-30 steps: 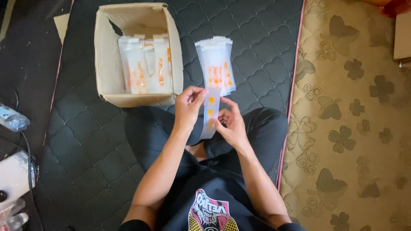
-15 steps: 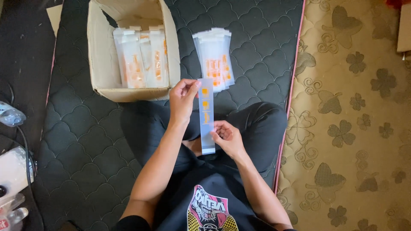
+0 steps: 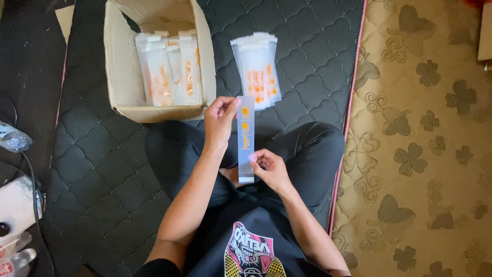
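dark quilted mat, left hand pinching plastic sleeve top; right hand gripping bottom

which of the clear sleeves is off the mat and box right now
The single clear sleeve stretched lengthwise between the left hand and right hand; the rest lie stacked on the mat or in the cardboard box.

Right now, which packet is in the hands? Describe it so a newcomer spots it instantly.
Start at the open cardboard box on the dark quilted mat, then the fanned stack of packets to its right. Just below that stack, the narrow clear packet with orange print is held upright, left hand pinching the top, right hand the bottom. It alone is lifted and single.
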